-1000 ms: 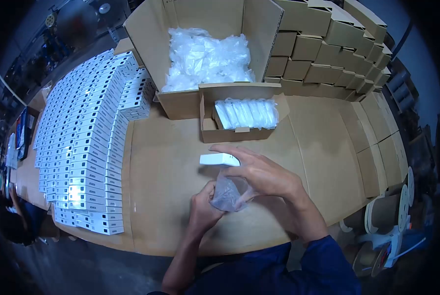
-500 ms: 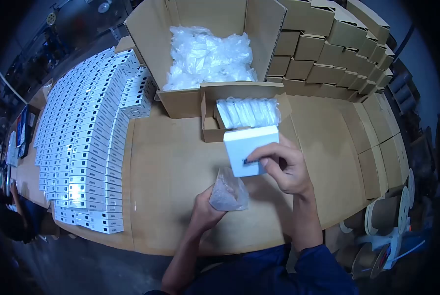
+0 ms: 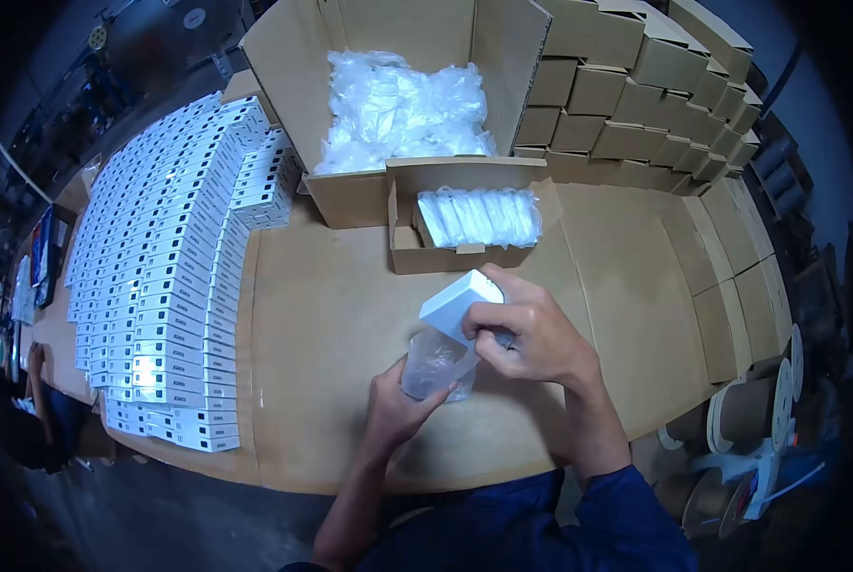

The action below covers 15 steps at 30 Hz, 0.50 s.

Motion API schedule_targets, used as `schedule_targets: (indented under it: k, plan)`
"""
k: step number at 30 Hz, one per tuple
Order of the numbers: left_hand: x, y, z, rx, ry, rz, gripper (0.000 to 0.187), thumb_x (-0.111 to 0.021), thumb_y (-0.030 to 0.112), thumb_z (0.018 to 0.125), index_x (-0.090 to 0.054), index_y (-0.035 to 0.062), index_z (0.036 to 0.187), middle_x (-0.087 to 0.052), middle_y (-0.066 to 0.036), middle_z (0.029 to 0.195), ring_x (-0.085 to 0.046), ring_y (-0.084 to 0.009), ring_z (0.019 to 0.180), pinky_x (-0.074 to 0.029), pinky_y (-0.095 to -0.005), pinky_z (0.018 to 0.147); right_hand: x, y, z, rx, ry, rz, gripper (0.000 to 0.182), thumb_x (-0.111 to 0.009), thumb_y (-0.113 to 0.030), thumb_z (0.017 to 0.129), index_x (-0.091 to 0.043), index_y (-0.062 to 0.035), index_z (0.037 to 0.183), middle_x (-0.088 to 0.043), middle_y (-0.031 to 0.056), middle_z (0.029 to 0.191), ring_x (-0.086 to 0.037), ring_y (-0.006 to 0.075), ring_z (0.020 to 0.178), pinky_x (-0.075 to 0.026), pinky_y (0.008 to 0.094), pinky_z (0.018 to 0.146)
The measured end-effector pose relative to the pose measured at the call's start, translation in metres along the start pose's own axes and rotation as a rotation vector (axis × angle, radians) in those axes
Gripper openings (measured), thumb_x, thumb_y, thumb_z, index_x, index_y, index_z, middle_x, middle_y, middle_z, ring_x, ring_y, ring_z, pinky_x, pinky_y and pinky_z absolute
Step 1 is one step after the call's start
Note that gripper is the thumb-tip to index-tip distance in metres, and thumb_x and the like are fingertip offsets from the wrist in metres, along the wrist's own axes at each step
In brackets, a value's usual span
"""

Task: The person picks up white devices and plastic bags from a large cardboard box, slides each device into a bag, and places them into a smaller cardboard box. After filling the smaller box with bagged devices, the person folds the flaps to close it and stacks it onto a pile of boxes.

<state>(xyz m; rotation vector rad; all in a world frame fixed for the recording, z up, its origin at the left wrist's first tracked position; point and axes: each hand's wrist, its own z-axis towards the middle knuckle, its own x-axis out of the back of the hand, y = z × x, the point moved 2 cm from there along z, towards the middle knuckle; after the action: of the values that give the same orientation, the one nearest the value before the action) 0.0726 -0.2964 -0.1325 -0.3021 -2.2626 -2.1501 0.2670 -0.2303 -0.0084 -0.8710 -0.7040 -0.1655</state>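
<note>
My left hand (image 3: 395, 408) is closed around the lower left side of a clear plastic bag (image 3: 428, 360), whose upper edge is spread apart. Above the bag, my right hand (image 3: 536, 334) grips a small white box (image 3: 452, 305) between thumb and fingers, tilted. The box's lower end meets the bag's upper edge; whether it is inside cannot be made out. Just beyond my hands stands an open brown carton (image 3: 417, 259) with a row of bagged white boxes (image 3: 479, 219) in it.
Tall stacks of white boxes (image 3: 164, 276) fill the left of the cardboard-covered table (image 3: 312, 381). A large carton (image 3: 350, 202) of clear bags (image 3: 403, 110) stands at the back. Brown cartons (image 3: 627, 95) are piled back right. Another person's hand (image 3: 36, 358) shows far left; cable spools (image 3: 746, 419) lie right.
My right hand has brought the white box down and left to the bag and tilted it. The bag's upper edge is spread wider in my left hand.
</note>
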Motion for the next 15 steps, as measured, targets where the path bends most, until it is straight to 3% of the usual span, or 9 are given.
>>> schedule_targets:
  k: [2, 5, 8, 9, 12, 13, 15]
  plan:
    - [-0.002, -0.001, 0.000, -0.006, -0.010, 0.014, 0.044, -0.089, 0.019, 0.079, -0.070, -0.0045, 0.111, -0.077, -0.016, 0.102, -0.074, -0.0193, 0.095, -0.059, -0.0363, 0.085, 0.001, 0.001, 0.005, 0.016, -0.030, 0.120, 0.023, -0.061, 0.003, 0.068, -0.074, -0.0060, 0.085, -0.060, 0.0154, 0.088, -0.062, 0.0305, 0.079, -0.049, 0.0388, 0.068]
    - [-0.004, -0.007, 0.000, 0.012, -0.023, -0.012, 0.047, -0.089, 0.019, 0.079, -0.070, -0.0053, 0.114, -0.077, -0.015, 0.104, -0.074, -0.0192, 0.097, -0.058, -0.0362, 0.086, -0.001, 0.005, 0.011, 0.032, -0.120, 0.402, 0.022, -0.064, 0.004, 0.077, -0.076, -0.0038, 0.093, -0.066, 0.0145, 0.095, -0.064, 0.0289, 0.089, -0.050, 0.0376, 0.078]
    - [-0.004, -0.007, -0.001, 0.025, -0.032, -0.129, 0.050, -0.090, 0.018, 0.079, -0.069, -0.0059, 0.117, -0.077, -0.014, 0.108, -0.073, -0.0193, 0.101, -0.058, -0.0362, 0.089, -0.012, 0.011, 0.009, -0.011, -0.104, 0.489, 0.021, -0.062, 0.000, 0.090, -0.074, 0.0000, 0.108, -0.069, 0.0145, 0.107, -0.067, 0.0278, 0.098, -0.052, 0.0376, 0.087]
    - [-0.003, -0.004, -0.001, 0.023, -0.033, -0.148, 0.051, -0.090, 0.018, 0.079, -0.068, -0.0061, 0.118, -0.076, -0.014, 0.109, -0.073, -0.0194, 0.102, -0.058, -0.0362, 0.090, -0.018, 0.015, 0.006, -0.031, -0.114, 0.529, 0.030, -0.064, -0.005, 0.095, -0.067, -0.0012, 0.124, -0.069, 0.0131, 0.116, -0.066, 0.0247, 0.105, -0.051, 0.0362, 0.093]
    - [-0.002, 0.002, -0.002, 0.051, -0.051, -0.220, 0.053, -0.090, 0.017, 0.079, -0.067, -0.0065, 0.120, -0.075, -0.014, 0.112, -0.072, -0.0195, 0.104, -0.057, -0.0363, 0.093, -0.030, 0.016, 0.001, -0.122, -0.005, 0.714, 0.039, -0.064, -0.006, 0.098, -0.058, -0.0031, 0.136, -0.067, 0.0119, 0.119, -0.064, 0.0208, 0.107, -0.050, 0.0353, 0.096]
    - [-0.001, 0.002, -0.002, 0.065, -0.061, -0.245, 0.053, -0.090, 0.016, 0.079, -0.066, -0.0065, 0.121, -0.075, -0.014, 0.113, -0.071, -0.0195, 0.105, -0.057, -0.0363, 0.093, -0.033, 0.023, -0.002, -0.178, -0.053, 0.763, 0.039, -0.064, -0.008, 0.100, -0.051, -0.0038, 0.137, -0.065, 0.0113, 0.121, -0.063, 0.0161, 0.109, -0.049, 0.0334, 0.097]
    - [0.001, 0.000, -0.002, 0.079, -0.076, -0.235, 0.053, -0.089, 0.015, 0.079, -0.066, -0.0067, 0.122, -0.074, -0.014, 0.114, -0.071, -0.0195, 0.106, -0.057, -0.0364, 0.094, -0.031, 0.027, -0.004, -0.235, -0.056, 0.810, 0.035, -0.066, -0.010, 0.100, -0.050, -0.0045, 0.131, -0.065, 0.0103, 0.117, -0.062, 0.0139, 0.108, -0.049, 0.0314, 0.096]
